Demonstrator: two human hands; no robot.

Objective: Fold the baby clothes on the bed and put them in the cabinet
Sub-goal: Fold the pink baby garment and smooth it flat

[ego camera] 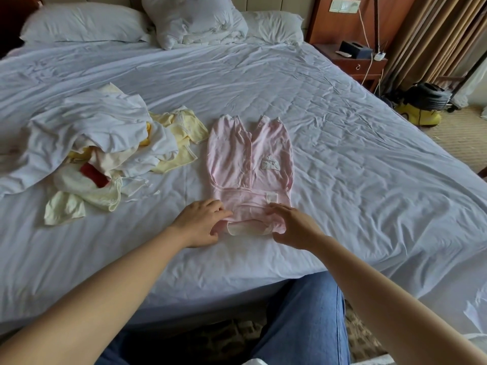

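A white bed (355, 133) fills the frame, with a pink romper (237, 156) lying flat at centre. Both arms reach forward. The left hand (200, 224) and right hand (293, 228) pinch its near hem, fingers on top. A clothes pile (100, 143) sits centre left.

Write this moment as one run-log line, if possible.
step: fold pink romper | left grip: holds near edge | right grip: holds near edge | pile of clothes: on bed, left of romper
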